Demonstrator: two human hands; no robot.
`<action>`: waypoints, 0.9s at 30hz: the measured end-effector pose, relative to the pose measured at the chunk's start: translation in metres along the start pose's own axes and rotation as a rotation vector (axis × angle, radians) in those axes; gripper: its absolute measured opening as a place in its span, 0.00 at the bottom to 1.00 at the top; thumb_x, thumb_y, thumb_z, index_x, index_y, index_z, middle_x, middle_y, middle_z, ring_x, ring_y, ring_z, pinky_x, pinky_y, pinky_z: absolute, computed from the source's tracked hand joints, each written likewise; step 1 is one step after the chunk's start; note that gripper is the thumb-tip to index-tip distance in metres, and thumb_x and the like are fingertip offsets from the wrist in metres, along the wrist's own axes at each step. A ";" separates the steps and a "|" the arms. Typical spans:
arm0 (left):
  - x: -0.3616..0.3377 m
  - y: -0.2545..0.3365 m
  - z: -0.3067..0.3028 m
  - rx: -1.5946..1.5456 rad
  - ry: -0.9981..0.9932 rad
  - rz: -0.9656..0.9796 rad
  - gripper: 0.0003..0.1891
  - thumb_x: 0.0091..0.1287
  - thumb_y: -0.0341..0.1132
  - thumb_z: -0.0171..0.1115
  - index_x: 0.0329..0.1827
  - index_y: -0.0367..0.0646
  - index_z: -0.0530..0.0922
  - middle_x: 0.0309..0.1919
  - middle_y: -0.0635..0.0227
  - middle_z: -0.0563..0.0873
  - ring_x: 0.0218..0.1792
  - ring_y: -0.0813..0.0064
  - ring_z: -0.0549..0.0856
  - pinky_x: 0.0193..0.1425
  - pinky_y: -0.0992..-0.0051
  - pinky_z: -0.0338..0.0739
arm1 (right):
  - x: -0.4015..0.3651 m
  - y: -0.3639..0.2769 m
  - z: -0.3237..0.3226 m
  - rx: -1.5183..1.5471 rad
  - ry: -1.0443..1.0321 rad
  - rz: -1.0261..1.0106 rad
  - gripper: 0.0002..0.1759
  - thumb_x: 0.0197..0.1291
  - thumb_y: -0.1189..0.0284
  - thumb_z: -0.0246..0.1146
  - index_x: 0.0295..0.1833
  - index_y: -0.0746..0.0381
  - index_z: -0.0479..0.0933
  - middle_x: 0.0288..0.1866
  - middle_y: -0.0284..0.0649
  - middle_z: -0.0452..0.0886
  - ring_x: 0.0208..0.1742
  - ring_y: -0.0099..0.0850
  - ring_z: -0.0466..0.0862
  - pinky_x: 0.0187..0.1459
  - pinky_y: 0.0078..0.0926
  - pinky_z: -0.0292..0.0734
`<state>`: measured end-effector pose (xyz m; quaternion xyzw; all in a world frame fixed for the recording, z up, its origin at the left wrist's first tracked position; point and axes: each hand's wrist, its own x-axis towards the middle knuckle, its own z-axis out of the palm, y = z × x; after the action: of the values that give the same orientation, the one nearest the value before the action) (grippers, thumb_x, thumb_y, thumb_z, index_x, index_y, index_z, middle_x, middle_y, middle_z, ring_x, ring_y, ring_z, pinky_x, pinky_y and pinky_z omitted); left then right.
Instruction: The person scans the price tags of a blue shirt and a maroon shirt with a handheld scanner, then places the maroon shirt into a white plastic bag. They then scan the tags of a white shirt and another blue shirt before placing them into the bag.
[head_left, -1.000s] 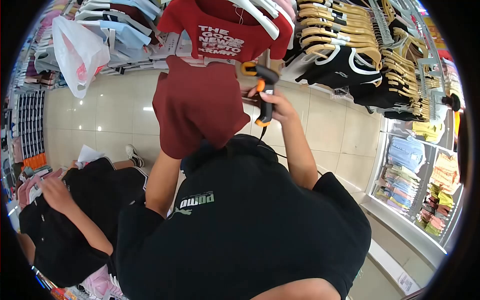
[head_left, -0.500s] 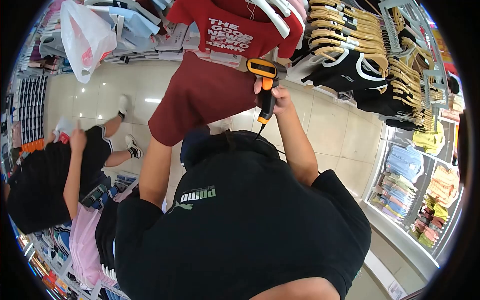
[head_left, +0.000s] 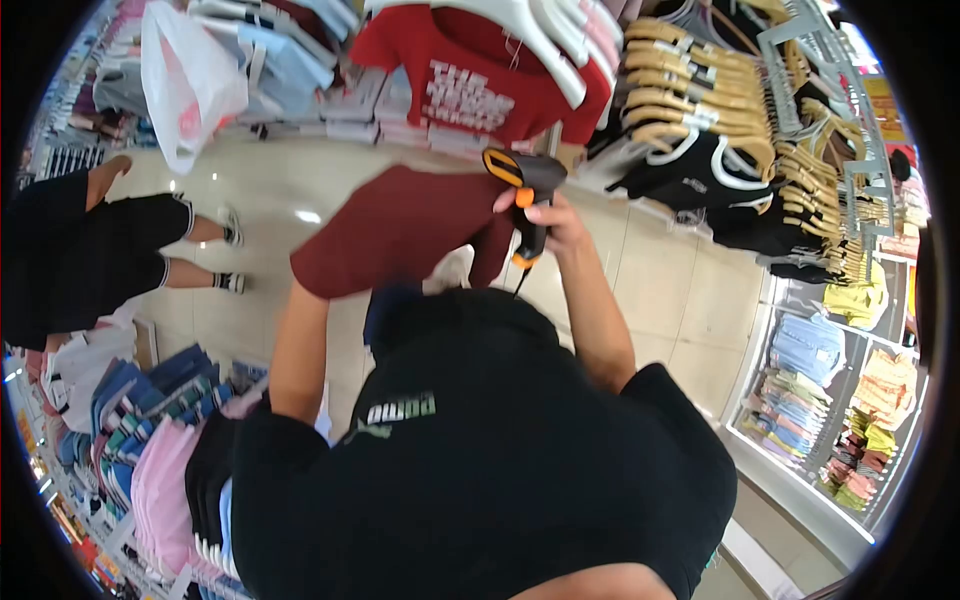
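Note:
A maroon garment (head_left: 395, 225) is spread in front of my chest, draped over the end of my left forearm. My left hand is hidden beneath the cloth, so its fingers do not show. Wrapped round the handle of a black and orange handheld scanner (head_left: 540, 178) is my right hand (head_left: 558, 222). The scanner's head points to the upper left, just over the garment's right edge, and its cable runs down toward my body.
A red printed shirt (head_left: 470, 95) hangs ahead beside wooden hangers (head_left: 695, 80) with black tops. A white plastic bag (head_left: 190, 85) hangs at upper left. Another person (head_left: 95, 250) stands at left. Folded clothes fill shelves (head_left: 735, 425) at right; pink garments (head_left: 160, 480) hang lower left.
The scanner and my right hand have shifted slightly down. The garment's right part now hangs in a narrow fold. The other person has moved up and left in the view.

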<state>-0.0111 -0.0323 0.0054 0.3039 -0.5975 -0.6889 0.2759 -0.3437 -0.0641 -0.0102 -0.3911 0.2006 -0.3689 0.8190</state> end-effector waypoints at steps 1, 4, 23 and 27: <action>-0.012 -0.023 -0.007 -0.081 0.073 -0.035 0.32 0.79 0.56 0.43 0.78 0.46 0.62 0.77 0.59 0.66 0.76 0.59 0.67 0.77 0.59 0.64 | 0.000 -0.001 0.001 0.077 0.034 -0.064 0.39 0.54 0.71 0.69 0.72 0.66 0.65 0.56 0.53 0.84 0.61 0.38 0.81 0.67 0.36 0.68; -0.060 -0.113 -0.027 -0.391 0.343 -0.119 0.33 0.79 0.56 0.42 0.79 0.46 0.61 0.78 0.59 0.65 0.77 0.59 0.66 0.78 0.59 0.63 | -0.005 -0.005 -0.005 0.080 0.081 -0.041 0.42 0.55 0.70 0.68 0.75 0.65 0.62 0.63 0.57 0.80 0.67 0.41 0.76 0.73 0.37 0.63; -0.030 -0.044 0.009 -1.026 0.834 0.093 0.30 0.83 0.53 0.34 0.76 0.41 0.65 0.75 0.61 0.69 0.75 0.58 0.68 0.79 0.56 0.61 | -0.006 -0.030 0.020 0.034 0.069 -0.140 0.44 0.53 0.71 0.68 0.76 0.69 0.61 0.75 0.56 0.68 0.79 0.51 0.64 0.79 0.45 0.53; -0.029 -0.025 0.010 -1.175 0.895 0.111 0.30 0.82 0.52 0.36 0.75 0.39 0.66 0.75 0.58 0.69 0.75 0.59 0.68 0.79 0.55 0.59 | -0.009 -0.029 0.020 0.046 0.087 -0.149 0.41 0.54 0.72 0.68 0.74 0.69 0.63 0.73 0.57 0.70 0.78 0.48 0.66 0.79 0.43 0.52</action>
<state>0.0007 -0.0006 -0.0161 0.3274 0.0250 -0.6903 0.6447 -0.3497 -0.0598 0.0249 -0.3698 0.1975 -0.4500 0.7885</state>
